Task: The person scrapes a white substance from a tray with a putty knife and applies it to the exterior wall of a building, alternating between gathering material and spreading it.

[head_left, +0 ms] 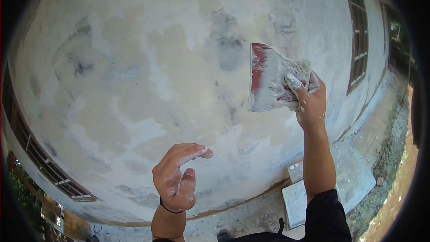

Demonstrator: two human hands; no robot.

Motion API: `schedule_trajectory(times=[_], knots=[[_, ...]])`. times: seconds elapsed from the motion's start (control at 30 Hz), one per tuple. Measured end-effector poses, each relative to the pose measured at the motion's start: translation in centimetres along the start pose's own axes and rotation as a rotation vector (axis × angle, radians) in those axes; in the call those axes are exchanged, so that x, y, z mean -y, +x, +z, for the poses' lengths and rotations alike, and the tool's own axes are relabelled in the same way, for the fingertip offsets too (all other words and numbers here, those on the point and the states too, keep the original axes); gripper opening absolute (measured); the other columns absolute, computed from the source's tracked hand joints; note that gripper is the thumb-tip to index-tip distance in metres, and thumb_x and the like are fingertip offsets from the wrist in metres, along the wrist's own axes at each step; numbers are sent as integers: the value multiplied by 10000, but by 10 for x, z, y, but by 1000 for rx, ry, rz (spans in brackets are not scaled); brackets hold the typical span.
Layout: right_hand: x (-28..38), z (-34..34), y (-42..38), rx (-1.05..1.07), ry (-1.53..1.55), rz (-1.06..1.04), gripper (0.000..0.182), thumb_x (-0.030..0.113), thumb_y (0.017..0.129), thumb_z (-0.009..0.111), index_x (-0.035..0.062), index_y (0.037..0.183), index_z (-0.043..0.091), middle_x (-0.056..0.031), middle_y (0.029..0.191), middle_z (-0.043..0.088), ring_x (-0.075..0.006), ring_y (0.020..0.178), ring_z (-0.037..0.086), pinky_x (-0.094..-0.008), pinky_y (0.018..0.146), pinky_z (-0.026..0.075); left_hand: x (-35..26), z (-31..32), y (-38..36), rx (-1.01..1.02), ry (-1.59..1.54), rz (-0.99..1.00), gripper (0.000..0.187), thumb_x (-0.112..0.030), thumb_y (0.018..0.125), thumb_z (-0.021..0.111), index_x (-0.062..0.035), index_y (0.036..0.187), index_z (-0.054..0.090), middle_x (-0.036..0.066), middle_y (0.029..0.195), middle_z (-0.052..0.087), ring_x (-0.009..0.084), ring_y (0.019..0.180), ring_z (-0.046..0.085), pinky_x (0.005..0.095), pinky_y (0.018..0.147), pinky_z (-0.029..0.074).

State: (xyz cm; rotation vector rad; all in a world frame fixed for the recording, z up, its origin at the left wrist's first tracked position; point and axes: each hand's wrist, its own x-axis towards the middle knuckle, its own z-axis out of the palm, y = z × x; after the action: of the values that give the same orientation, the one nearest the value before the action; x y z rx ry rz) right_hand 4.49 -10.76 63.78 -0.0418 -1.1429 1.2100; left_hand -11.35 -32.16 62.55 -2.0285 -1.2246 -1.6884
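Note:
My right hand (312, 103) grips a wide putty knife (269, 80), its thumb pressed on the near face. White putty is smeared thickly over the tool, and a red strip of it shows near its straight edge. That edge points left and stands upright in view, in front of the patchy wall (168, 85). Lower down and to the left, my left hand (179, 177) holds nothing; its fingers are bent, with a gap between them and the thumb. Both hands carry white smears. A thin dark band circles the left wrist.
Barred windows sit in the wall at the right (359, 33) and lower left (42, 161). A white flat-sided object (293, 206) lies on the ground near my right forearm. Concrete ground (255, 222) runs along the wall's base, with rubble (385, 166) at the right.

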Motion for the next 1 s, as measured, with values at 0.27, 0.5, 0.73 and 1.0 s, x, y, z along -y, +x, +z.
schedule_trajectory(times=[0.27,0.5,0.73,1.0], knots=[[-18,-345,-186,-823,-919,505,226,90,757,639,-30,948,617,-62,766,639,-115,704,589,-263,650,472,84,284,-60,552,-280,-262,364,-46,749,455,34,1089,559,165,913,639,244,806,616,316,679,461],[-69,-498,-314,-663,-1496,914,376,70,683,606,-23,1047,584,-234,819,644,-322,776,649,-366,693,505,142,426,-211,980,-399,-619,440,5,753,441,16,1187,519,139,1037,607,198,921,572,278,743,420],[-152,-533,-321,-256,-1674,1084,178,78,689,598,11,842,537,-235,702,592,-402,713,587,-470,675,472,166,431,-273,1148,-321,-944,441,63,741,440,11,1172,517,167,1046,588,245,942,590,287,744,447],[-181,-555,-344,-206,-1838,1053,162,49,703,564,50,864,551,-158,783,613,-349,773,600,-429,654,493,177,458,-288,1154,-367,-980,428,54,748,449,21,1170,516,183,1057,583,258,950,591,306,768,451]])
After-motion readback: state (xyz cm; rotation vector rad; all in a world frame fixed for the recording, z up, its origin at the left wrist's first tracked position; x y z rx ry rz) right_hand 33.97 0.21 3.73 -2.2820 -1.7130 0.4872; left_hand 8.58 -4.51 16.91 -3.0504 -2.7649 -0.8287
